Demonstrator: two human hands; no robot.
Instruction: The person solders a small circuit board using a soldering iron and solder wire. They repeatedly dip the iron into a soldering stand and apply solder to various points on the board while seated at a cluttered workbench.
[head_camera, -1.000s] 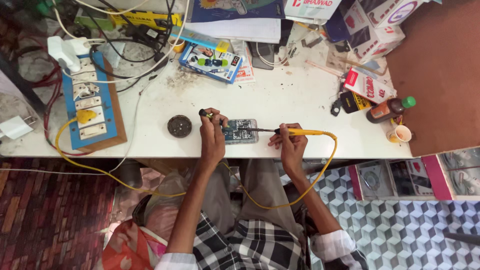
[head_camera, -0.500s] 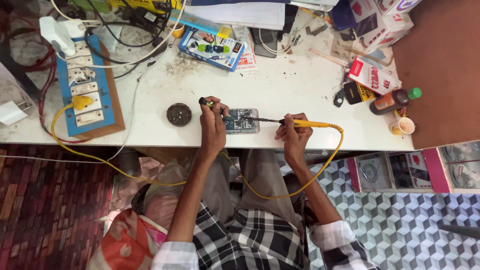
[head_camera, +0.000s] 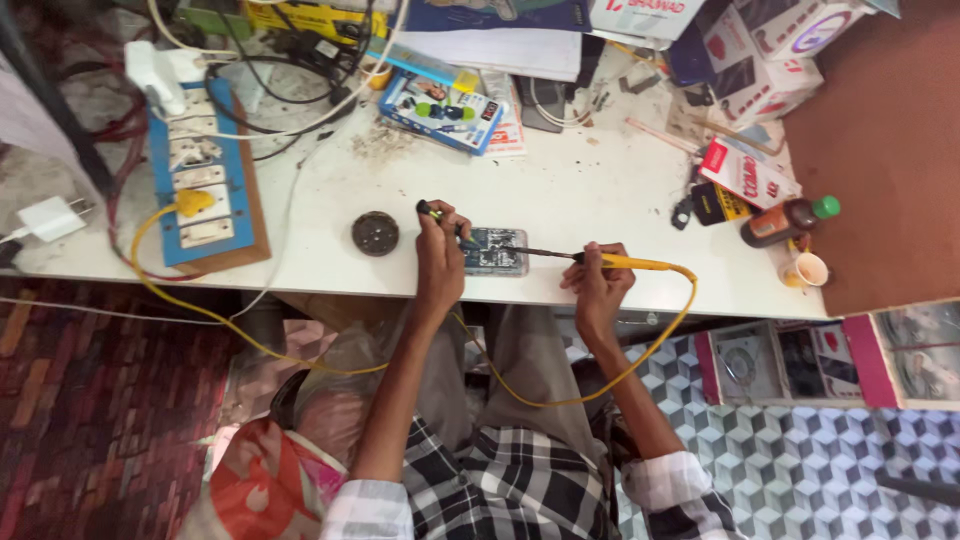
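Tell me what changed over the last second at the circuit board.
Almost nothing moved. The right hand still holds the yellow soldering iron with its tip at the circuit board, and the left hand still grips its green-tipped tool beside the board. Only the camera view shifted slightly.

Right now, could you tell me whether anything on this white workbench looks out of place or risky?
The yellow soldering iron cord droops off the white workbench across the person's lap. Brownish debris lies scattered near the blue switch board.

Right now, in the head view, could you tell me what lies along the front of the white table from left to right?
Blue switchboard on wooden base → round dark tin → left hand → small blue-grey circuit board → right hand → brown bottle with green cap → small white cup.
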